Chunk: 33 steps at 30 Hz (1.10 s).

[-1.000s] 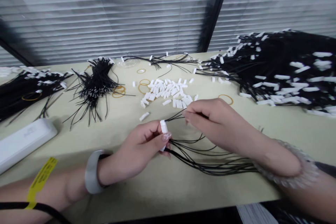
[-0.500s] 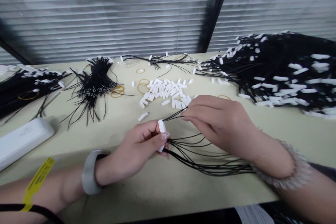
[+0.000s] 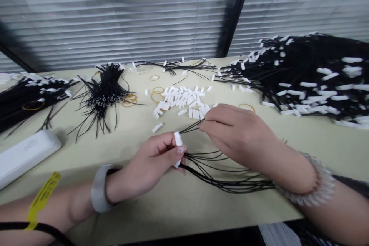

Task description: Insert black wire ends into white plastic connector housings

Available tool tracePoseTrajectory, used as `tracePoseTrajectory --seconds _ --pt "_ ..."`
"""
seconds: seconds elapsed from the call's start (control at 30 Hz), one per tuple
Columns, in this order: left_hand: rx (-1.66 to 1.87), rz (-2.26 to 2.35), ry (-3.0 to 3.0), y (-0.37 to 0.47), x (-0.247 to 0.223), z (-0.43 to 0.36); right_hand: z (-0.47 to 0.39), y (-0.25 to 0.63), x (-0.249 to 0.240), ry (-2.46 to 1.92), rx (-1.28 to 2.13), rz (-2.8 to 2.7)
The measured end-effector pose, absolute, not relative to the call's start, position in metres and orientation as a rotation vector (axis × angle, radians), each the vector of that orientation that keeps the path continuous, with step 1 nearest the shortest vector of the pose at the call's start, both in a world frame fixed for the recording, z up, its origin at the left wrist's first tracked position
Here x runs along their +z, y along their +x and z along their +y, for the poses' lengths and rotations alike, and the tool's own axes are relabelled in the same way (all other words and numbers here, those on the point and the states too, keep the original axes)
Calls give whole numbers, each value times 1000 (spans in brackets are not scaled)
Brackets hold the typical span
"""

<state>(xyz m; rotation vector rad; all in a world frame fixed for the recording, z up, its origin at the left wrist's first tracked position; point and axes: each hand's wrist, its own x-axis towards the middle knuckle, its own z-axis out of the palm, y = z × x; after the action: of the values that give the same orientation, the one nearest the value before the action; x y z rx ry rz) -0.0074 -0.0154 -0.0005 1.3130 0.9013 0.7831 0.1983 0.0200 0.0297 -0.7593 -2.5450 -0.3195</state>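
Observation:
Between thumb and fingers, my left hand [image 3: 157, 159] pinches a white plastic connector housing [image 3: 178, 138] near the middle of the table. Black wires [image 3: 219, 182] run from it to the right and pass beneath my other arm. My right hand [image 3: 238, 130] is closed on a few thin black wires [image 3: 191, 126] that lead from the upper end of the housing. Its fingertips are a short way right of the housing. The wire ends inside its fingers are hidden.
Loose white housings [image 3: 183, 98] are piled behind my hands, with rubber bands [image 3: 130, 100] beside them. A black wire bundle [image 3: 106, 88] lies left; a large wire heap [image 3: 317, 73] with white housings fills the right. A white plastic box [image 3: 29, 157] sits at the left edge.
Both hands stay nearly in place with the same hold. My right hand and forearm have shifted very slightly left.

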Motion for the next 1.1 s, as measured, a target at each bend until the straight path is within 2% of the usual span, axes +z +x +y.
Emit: tracePoseTrajectory --seconds 0.2,0.43,0.73,1.1 --pt "775 910 1336 -7 -1 -16 15 189 27 -789 -195 -2523" --pt "749 857 1292 -5 -5 -10 18 187 17 -739 -443 -2505" --pt "874 802 1298 -4 -8 -7 23 177 16 -878 -444 -2573" --pt "842 750 1469 -15 -18 -6 -13 160 59 -1011 -523 -2763"
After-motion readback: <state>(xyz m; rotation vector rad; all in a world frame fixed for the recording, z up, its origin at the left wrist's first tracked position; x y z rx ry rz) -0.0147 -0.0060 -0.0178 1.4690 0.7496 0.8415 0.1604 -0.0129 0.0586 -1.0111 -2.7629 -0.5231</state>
